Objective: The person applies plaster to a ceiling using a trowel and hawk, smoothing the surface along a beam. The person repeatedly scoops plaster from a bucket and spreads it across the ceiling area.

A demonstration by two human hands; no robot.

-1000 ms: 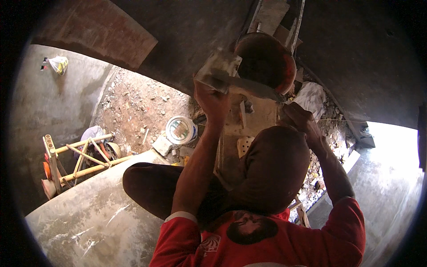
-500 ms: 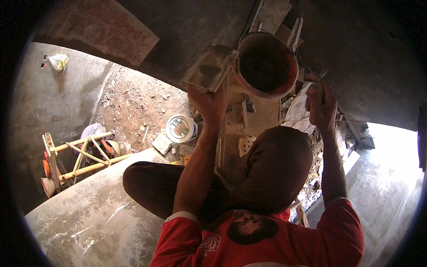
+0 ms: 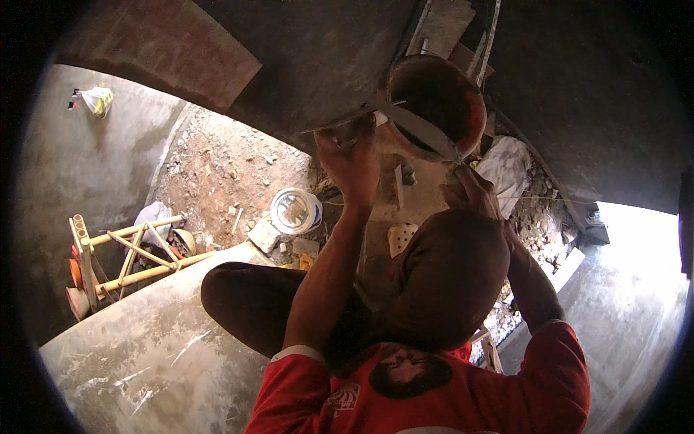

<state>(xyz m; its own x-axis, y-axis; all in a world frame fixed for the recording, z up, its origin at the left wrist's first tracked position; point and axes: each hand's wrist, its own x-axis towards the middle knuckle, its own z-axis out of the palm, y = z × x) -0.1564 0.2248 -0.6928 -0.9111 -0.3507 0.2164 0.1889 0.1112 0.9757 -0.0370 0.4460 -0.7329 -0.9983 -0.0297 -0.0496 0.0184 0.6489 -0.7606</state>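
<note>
My left hand (image 3: 348,155) is closed under a small flat mortar board (image 3: 336,124), which is tilted so that I see it nearly edge-on. My right hand (image 3: 473,192) grips a trowel by its handle, which the fingers hide. The grey trowel blade (image 3: 425,134) slants up and left across the near side of a round bucket (image 3: 473,119). Its far end lies close to the board's right end; whether they touch I cannot tell. The bucket's inside is dark, and its contents are hard to make out.
Below my left side is a person beside a yellow bamboo frame (image 3: 155,275). A white pail (image 3: 295,210) stands on rubble ground. A pale sack (image 3: 506,170) lies beyond my right hand. A dark concrete wall (image 3: 578,94) rises close ahead, with thin wooden strips (image 3: 486,54) behind the bucket.
The trowel has swung left, with my right hand, from beside the wall to over the bucket's near side. The mortar board has tipped from showing its face to nearly edge-on.
</note>
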